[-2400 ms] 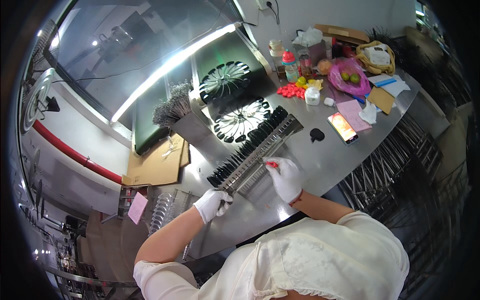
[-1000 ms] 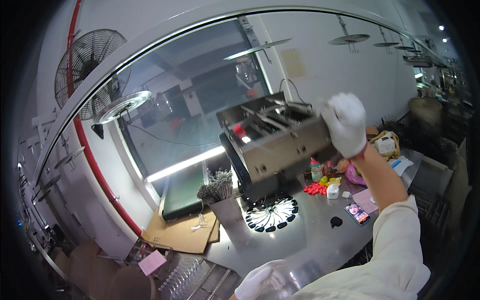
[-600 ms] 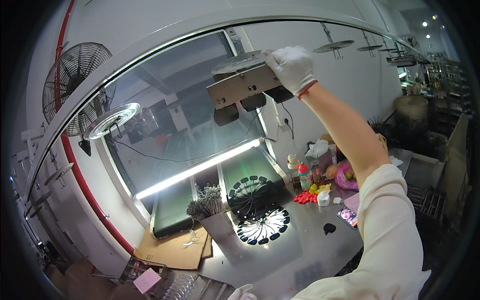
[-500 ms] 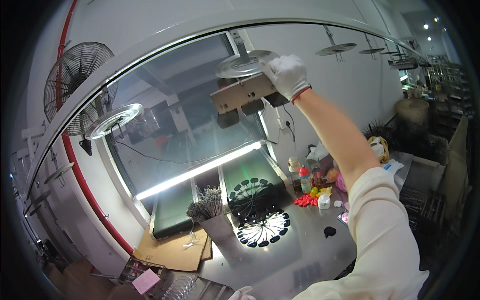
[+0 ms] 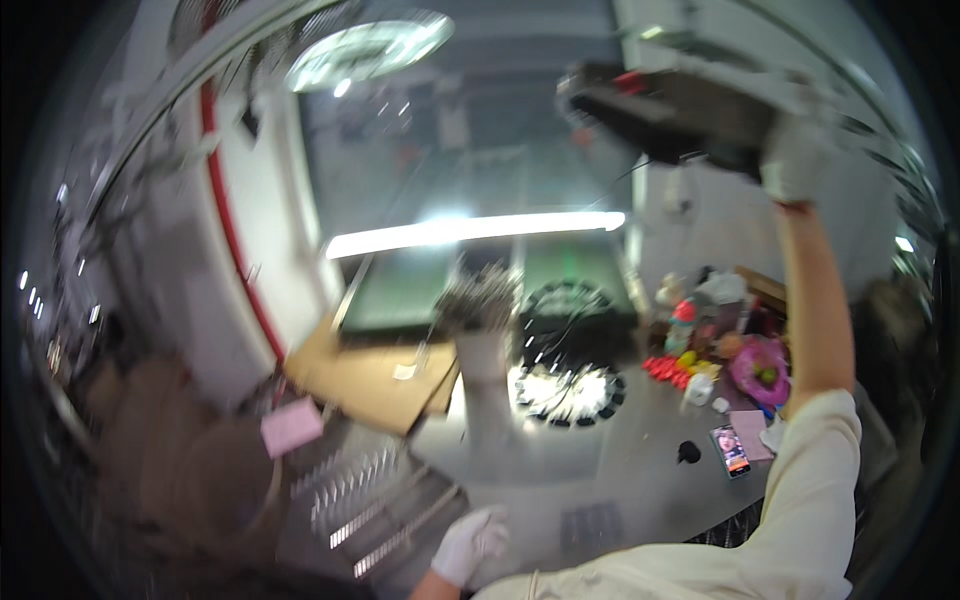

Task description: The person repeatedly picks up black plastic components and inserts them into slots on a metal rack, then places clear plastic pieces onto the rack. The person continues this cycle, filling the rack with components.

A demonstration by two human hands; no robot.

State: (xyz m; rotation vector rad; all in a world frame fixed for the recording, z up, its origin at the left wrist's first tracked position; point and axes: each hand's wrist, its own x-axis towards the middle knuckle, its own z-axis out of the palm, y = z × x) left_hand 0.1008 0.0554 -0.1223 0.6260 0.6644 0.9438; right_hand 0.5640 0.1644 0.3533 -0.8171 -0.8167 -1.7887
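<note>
High at the right, my right hand (image 5: 795, 155) in a white glove is closed on the end of a dark, flat rack (image 5: 690, 115). The rack looks like a metal bar with dark pads; motion blurs its details. My left hand (image 5: 472, 545), also gloved, is low over the metal table (image 5: 650, 500). Its fingers are loosely bent and apart, with nothing visible in them. Nearest to it is a slotted metal rack (image 5: 375, 500). Farther off, a ring of thin stems with black oval ends (image 5: 570, 393) lies under bright light beside a bin of thin rods (image 5: 480, 300).
A lit tube lamp (image 5: 475, 232) crosses in front of two green conveyor belts (image 5: 400, 295). Overhead hangs a round metal disc (image 5: 370, 50). Cardboard (image 5: 370, 375) lies left. Bottles (image 5: 680, 325), red pieces (image 5: 665, 370) and a phone (image 5: 730, 450) occupy the right side.
My right hand has moved right with the rack, away from the hanging disc. The view has tilted down and turned, showing more of my left hand and the table.
</note>
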